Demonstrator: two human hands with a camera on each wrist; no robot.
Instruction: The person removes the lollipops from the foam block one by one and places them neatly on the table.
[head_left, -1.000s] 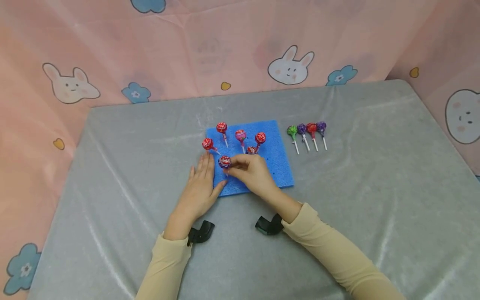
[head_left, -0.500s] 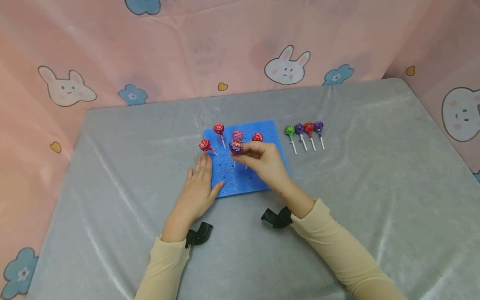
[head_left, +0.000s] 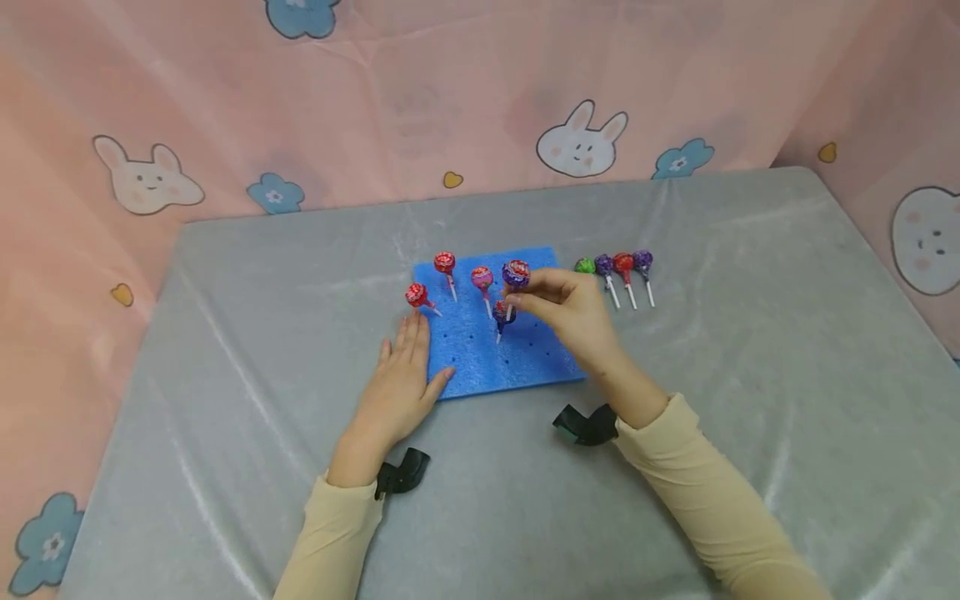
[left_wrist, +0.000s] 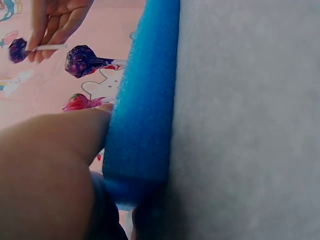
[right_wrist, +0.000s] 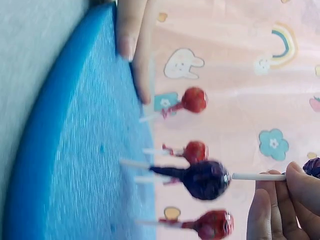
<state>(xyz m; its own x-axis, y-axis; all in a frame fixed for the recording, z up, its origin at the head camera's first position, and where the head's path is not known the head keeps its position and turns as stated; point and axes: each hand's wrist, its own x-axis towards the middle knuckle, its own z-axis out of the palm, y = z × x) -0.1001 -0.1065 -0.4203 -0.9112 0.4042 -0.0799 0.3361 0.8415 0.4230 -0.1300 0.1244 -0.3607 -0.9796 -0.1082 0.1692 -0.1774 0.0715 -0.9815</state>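
Purple-wrapped lollipop (head_left: 516, 273) is in the right hand (head_left: 573, 312), pinched by thumb and index finger on the stick just under the wrapped head. Head up, lower stick end free and clear of the blue foam board (head_left: 480, 371) under the right hand. Left hand (head_left: 397, 383) is flat and holds nothing: fingers straight, close together along the board's left edge, thumb out sideways at its near left corner.

Second purple lollipop (head_left: 502, 313) stands in the board just left of the right hand's fingertips. Pink lollipop (head_left: 482, 278) upright a bit further left. Two red ones between the hands and beyond: leaning red lollipop (head_left: 416, 293) just past the left fingertips, rear red lollipop (head_left: 445, 262) farther out. Another red lollipop (right_wrist: 215, 225) in the board shows in the right wrist view. Past the right hand, on its right, green lollipop (head_left: 585, 266) and three others lie in a row on the table (head_left: 487, 508). Both forearms, cream sleeves (head_left: 333, 529), angle inward toward the board.
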